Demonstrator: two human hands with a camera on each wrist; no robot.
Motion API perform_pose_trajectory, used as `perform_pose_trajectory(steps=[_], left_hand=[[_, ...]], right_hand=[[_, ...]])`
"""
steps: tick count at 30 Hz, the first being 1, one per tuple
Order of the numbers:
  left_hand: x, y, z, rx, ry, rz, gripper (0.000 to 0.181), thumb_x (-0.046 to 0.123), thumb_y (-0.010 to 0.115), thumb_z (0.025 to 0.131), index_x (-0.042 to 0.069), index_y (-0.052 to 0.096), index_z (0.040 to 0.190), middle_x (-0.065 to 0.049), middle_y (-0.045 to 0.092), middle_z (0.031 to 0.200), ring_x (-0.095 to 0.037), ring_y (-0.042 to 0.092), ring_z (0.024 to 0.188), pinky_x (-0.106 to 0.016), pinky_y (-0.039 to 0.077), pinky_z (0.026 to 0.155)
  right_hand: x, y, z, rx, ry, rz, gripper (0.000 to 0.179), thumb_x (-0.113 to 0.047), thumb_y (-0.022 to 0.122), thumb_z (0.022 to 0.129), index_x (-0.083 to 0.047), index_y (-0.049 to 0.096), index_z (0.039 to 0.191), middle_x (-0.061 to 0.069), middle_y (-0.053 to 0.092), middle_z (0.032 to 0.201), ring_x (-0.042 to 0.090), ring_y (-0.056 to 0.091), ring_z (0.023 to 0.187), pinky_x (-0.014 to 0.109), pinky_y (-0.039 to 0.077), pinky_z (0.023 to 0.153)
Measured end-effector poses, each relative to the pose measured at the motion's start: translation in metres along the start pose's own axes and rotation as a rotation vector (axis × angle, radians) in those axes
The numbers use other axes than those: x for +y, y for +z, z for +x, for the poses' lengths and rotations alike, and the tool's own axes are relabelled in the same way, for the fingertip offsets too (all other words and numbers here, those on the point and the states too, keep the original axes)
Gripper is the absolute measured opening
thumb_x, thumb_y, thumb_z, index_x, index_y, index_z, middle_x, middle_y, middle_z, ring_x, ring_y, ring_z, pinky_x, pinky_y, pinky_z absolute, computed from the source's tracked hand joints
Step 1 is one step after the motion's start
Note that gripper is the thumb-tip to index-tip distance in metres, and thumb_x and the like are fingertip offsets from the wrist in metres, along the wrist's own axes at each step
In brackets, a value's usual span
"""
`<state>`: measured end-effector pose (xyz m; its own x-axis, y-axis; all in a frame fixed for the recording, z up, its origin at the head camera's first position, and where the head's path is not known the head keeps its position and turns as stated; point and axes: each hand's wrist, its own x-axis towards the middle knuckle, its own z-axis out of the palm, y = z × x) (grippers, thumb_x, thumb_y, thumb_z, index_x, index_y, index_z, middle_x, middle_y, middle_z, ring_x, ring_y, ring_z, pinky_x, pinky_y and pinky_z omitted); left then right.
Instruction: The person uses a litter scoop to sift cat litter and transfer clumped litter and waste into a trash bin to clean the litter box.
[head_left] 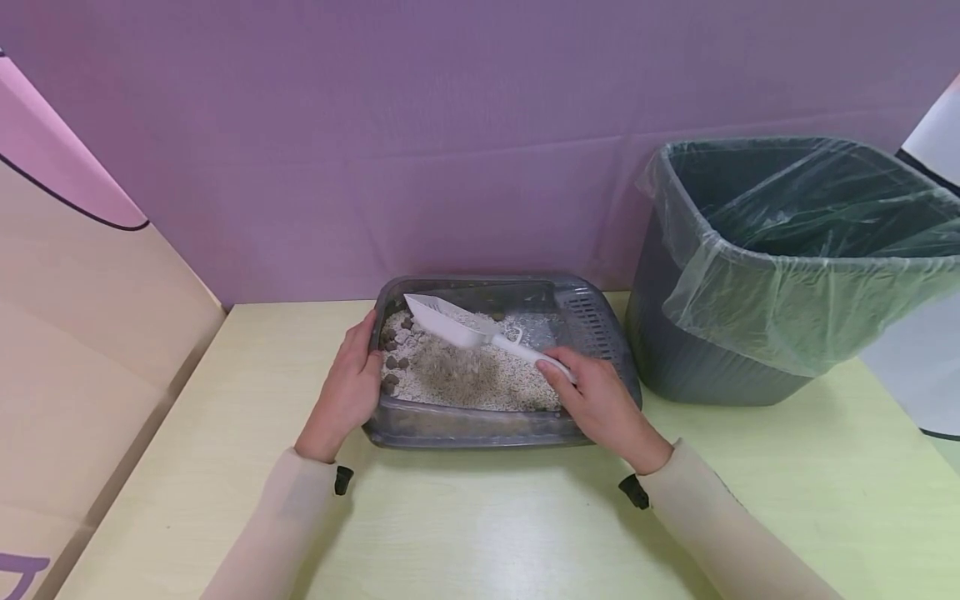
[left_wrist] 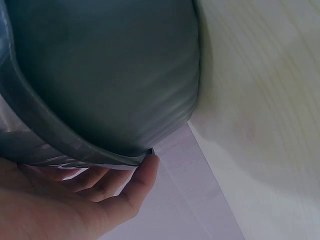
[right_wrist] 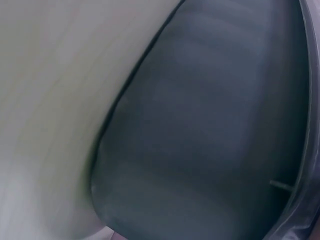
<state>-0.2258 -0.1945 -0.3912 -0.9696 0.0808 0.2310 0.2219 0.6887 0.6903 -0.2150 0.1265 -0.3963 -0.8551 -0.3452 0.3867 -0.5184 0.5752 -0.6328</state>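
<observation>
Near: left hand (head_left: 348, 379) is gripping the left rim of the grey tray (head_left: 472, 427), which is sitting on the table (head_left: 465, 517); right hand (head_left: 596, 404) is grasping the handle of the white scoop (head_left: 450, 325). Scoop is slanting far-left above pale litter (head_left: 510, 379); dark clumps (head_left: 390, 383) are lying along the tray's left side. Far right: lined bin (head_left: 693, 350) is standing beside the tray. Risk: a wrist roll could be scattering litter over the near wall; hasty strokes could be crumbling clumps.
</observation>
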Motion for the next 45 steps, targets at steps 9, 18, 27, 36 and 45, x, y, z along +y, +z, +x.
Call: perform_pose_trajectory(steps=[9, 18, 27, 36, 45], left_hand=[[0.0014, 0.0003, -0.0003, 0.011, 0.007, -0.011, 0.055, 0.013, 0.029, 0.098, 0.006, 0.017, 0.152, -0.015, 0.025, 0.15, -0.029, 0.022, 0.138, -0.049, 0.022, 0.108], [0.0002, 0.001, -0.0004, 0.011, 0.004, -0.001, 0.056, 0.013, 0.029, 0.098, 0.006, 0.016, 0.152, -0.015, 0.024, 0.151, -0.028, 0.02, 0.138, -0.048, 0.02, 0.109], [0.0022, -0.0003, -0.0011, 0.008, 0.0, 0.004, 0.056, 0.013, 0.029, 0.098, 0.006, 0.016, 0.152, -0.015, 0.024, 0.151, -0.028, 0.02, 0.138, -0.048, 0.02, 0.109], [0.0024, 0.0002, -0.0016, 0.005, -0.003, -0.001, 0.056, 0.013, 0.029, 0.098, 0.005, 0.016, 0.151, -0.016, 0.024, 0.151, -0.029, 0.02, 0.138, -0.049, 0.021, 0.108], [0.0018, 0.0002, -0.0017, 0.003, -0.004, -0.004, 0.056, 0.013, 0.027, 0.098, 0.006, 0.015, 0.152, -0.016, 0.024, 0.15, -0.029, 0.021, 0.138, -0.048, 0.022, 0.108]], right_hand=[[0.0007, 0.0003, 0.0002, -0.001, -0.012, 0.009, 0.026, -0.031, 0.051, 0.098, -0.01, 0.063, 0.108, -0.006, 0.042, 0.059, 0.009, 0.034, 0.042, 0.028, 0.033, 0.042], [-0.003, 0.0028, -0.0024, 0.026, 0.002, -0.059, 0.033, -0.026, 0.055, 0.096, -0.007, 0.055, 0.123, -0.001, 0.048, 0.076, 0.014, 0.041, 0.055, 0.031, 0.037, 0.051], [-0.0021, 0.0054, -0.0023, 0.103, -0.008, -0.068, 0.032, -0.019, 0.059, 0.094, -0.008, 0.054, 0.124, 0.002, 0.052, 0.086, 0.014, 0.043, 0.057, 0.031, 0.038, 0.05], [-0.0014, 0.0065, -0.0026, 0.161, -0.014, -0.05, 0.031, -0.016, 0.061, 0.092, -0.01, 0.055, 0.122, 0.003, 0.056, 0.098, 0.014, 0.045, 0.062, 0.031, 0.04, 0.053], [-0.0011, 0.0059, -0.0031, 0.163, 0.01, -0.019, 0.03, -0.022, 0.058, 0.095, -0.012, 0.056, 0.123, 0.0, 0.055, 0.089, 0.013, 0.043, 0.056, 0.029, 0.039, 0.048]])
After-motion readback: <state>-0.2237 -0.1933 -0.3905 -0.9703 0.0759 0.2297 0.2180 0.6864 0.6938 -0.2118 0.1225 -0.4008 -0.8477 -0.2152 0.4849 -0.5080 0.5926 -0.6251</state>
